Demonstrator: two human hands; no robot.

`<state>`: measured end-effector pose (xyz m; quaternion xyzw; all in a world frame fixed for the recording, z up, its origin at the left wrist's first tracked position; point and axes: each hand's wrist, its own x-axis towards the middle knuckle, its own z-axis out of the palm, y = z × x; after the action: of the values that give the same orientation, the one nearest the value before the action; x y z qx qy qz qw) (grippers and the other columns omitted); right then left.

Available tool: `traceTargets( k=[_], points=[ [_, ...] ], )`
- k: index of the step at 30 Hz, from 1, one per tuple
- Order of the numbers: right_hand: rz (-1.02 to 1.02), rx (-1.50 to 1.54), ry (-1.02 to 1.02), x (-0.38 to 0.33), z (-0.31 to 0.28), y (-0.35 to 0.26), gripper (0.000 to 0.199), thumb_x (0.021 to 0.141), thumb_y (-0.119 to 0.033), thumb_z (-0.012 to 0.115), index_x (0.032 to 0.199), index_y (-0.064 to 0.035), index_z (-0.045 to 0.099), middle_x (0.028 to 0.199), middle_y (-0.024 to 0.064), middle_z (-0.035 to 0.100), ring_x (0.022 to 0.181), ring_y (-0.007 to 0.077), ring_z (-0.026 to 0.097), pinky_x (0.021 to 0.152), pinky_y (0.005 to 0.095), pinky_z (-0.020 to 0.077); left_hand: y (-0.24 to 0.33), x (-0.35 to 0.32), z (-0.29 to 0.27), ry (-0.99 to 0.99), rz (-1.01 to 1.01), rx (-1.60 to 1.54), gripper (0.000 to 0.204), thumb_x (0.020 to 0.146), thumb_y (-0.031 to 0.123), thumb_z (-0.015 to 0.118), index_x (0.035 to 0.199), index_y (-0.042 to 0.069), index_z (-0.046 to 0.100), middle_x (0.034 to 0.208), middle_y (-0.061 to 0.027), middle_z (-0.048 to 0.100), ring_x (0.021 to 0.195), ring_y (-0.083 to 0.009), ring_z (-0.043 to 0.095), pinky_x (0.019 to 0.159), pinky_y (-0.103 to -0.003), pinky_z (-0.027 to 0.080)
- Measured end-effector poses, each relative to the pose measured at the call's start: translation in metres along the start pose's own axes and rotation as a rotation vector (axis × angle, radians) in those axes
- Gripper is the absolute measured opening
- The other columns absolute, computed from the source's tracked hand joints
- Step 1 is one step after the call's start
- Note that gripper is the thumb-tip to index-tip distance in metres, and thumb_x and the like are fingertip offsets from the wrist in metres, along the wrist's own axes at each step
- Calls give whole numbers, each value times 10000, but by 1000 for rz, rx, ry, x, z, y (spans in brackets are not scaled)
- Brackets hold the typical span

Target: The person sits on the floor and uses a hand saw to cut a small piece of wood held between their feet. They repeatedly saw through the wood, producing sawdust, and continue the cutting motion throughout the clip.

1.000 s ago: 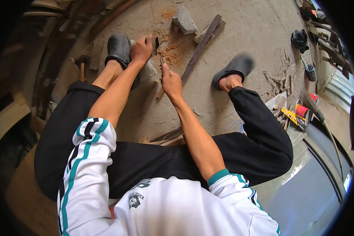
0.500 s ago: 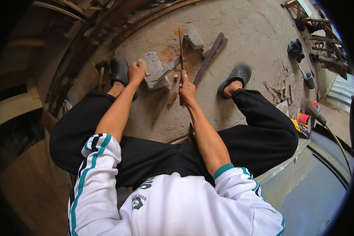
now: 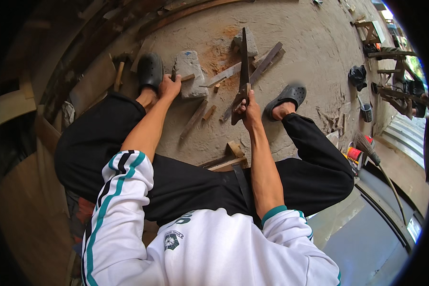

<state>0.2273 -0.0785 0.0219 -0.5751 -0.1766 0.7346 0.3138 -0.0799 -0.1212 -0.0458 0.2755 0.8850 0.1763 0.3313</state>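
Note:
In my right hand (image 3: 249, 110) is a handsaw (image 3: 244, 62). Its dark blade points away from me with the broad side showing, and my fingers wrap round the handle. My left hand (image 3: 169, 87) is closed on a small piece of wood (image 3: 188, 76) at the left edge of a grey concrete block (image 3: 191, 86). A small dark shape shows at those fingertips, too unclear to name. Between my hands lie a long wooden strip (image 3: 226, 74) and small wood offcuts (image 3: 209, 113). The saw blade is apart from the wood in my left hand.
A second concrete block (image 3: 249, 42) and dark wooden bars (image 3: 268, 62) lie beyond the saw, near orange sawdust (image 3: 219, 55). My clogs (image 3: 150, 69) flank the work. At right are a black bag (image 3: 357, 77), a dark cup (image 3: 366, 112) and a broom (image 3: 367, 145).
My right hand has moved right with the saw, turning the blade from edge-on to broad side. My left hand stays by the block with the wood piece. The view has shifted slightly.

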Motion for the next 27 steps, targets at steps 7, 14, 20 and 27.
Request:
traceTargets(
  k=[7,14,20,27],
  points=[
    [155,246,-183,-3,-9,-9,532,1018,-563,417,693,-143,444,505,-29,334,507,143,370,625,319,430,6,-17,20,-143,77,72,925,852,435,673,1532,30,193,1391,-319,476,1305,-431,470,1095,-443,380],
    [178,323,-292,-4,-20,-14,556,1001,-600,422,671,-152,434,488,-23,334,504,150,375,694,349,458,1,-50,28,-130,132,142,861,880,374,663,1490,-40,218,1342,-344,498,1248,-468,500,1050,-488,409],
    [-25,-87,-117,-5,3,-14,550,978,-583,503,725,-96,525,520,-46,344,516,129,420,603,332,451,2,-60,24,-151,112,194,864,889,383,666,1507,-18,215,1370,-317,485,1270,-436,492,1038,-527,401],
    [-204,-537,-96,-6,27,-3,578,983,-567,514,675,-80,565,585,-8,500,490,85,426,462,261,324,-3,-52,16,-26,255,243,590,893,429,654,1328,76,471,1213,-175,583,1166,-400,550,961,-544,430]
  ],
)
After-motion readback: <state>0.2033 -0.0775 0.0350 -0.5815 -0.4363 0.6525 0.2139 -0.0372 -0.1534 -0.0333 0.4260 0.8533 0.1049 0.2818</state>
